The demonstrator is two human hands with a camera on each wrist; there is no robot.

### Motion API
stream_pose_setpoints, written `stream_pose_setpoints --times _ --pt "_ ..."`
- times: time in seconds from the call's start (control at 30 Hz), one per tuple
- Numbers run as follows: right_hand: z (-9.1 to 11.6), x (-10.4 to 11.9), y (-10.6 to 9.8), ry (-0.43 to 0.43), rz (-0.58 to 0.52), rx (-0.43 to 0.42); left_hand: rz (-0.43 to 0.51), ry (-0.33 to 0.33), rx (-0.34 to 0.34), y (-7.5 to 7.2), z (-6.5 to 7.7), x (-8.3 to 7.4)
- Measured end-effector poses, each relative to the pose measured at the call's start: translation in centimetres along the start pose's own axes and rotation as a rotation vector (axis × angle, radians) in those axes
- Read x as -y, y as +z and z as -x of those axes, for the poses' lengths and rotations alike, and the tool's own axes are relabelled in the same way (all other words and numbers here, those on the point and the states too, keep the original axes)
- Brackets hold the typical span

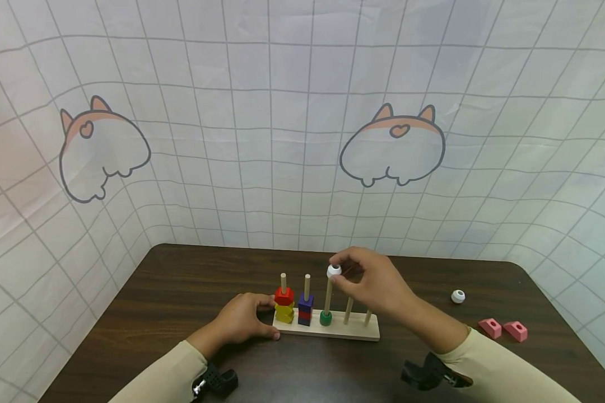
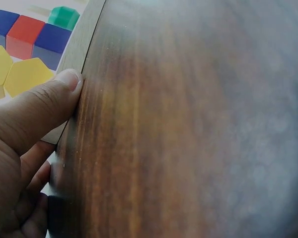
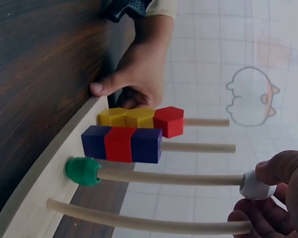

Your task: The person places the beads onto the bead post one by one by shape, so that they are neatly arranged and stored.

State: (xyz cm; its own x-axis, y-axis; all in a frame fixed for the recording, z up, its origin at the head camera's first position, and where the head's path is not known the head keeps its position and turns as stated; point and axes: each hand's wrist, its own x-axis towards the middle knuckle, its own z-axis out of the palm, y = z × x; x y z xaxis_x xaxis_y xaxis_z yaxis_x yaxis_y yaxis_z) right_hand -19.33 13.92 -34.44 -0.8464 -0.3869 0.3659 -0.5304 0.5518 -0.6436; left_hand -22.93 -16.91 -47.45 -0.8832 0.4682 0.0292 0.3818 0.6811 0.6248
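A wooden peg board with several upright pegs stands on the table. My left hand grips its left end, thumb along the front edge. My right hand pinches a white bead at the top of the middle peg; in the right wrist view the peg's tip meets the bead. A green bead sits at that peg's base. Yellow hexagonal blocks with a red one above fill the leftmost peg. Beside them, purple and red cubes are stacked on the second peg.
A second white bead lies on the dark wooden table to the right. Two pink blocks with holes lie nearby, closer to the table's right edge. A grid-patterned curtain hangs behind the table.
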Motion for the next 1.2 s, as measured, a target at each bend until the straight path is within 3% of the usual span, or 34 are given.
stream_pose_setpoints --times 0.37,0.87,1.0,1.2 --pt "0.5 0.7 1.6 0.059 0.007 -0.04 0.011 -0.011 0.003 0.0 0.1 0.0" --pt "1.9 -0.9 4.5 0.128 -0.023 -0.183 -0.001 0.004 0.005 -0.2 0.1 0.0" --pt "2.1 -1.5 5.2 0.123 -0.085 -0.202 -0.002 -0.001 0.007 -0.2 0.1 -0.1" --pt "2.7 -2.4 6.1 0.183 -0.185 -0.192 0.006 -0.01 0.011 -0.2 0.1 -0.2"
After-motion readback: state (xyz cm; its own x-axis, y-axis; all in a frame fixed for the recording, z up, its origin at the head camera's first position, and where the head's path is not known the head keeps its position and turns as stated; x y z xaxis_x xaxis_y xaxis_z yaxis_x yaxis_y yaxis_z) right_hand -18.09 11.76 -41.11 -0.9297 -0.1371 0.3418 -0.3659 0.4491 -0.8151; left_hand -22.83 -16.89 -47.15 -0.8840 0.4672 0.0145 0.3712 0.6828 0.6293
